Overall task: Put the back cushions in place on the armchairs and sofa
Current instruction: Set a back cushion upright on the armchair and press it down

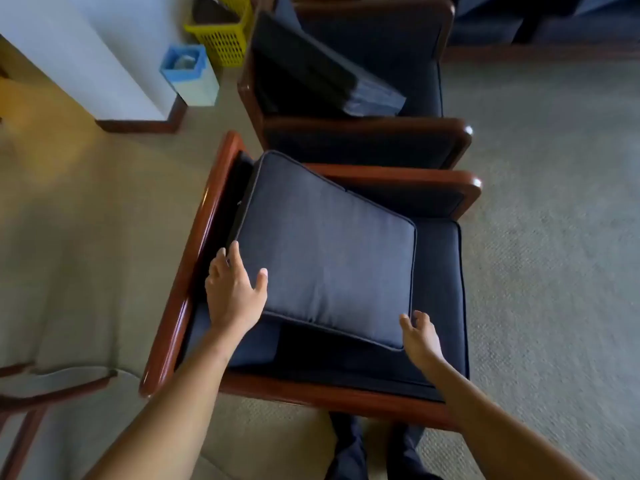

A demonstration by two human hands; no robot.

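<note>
A dark blue back cushion lies tilted across the near armchair, its top edge leaning toward the wooden back rail and its lower edge raised above the seat. My left hand rests on the cushion's near left corner, fingers spread along its edge. My right hand is at the near right corner, fingers apart and just touching it. Behind stands a second armchair with another dark cushion lying slanted over its seat.
A yellow mesh basket and a blue-rimmed bin stand by the white wall at the upper left. A wooden frame shows at the lower left. Beige carpet stretches to the right. More blue seating is at the top right.
</note>
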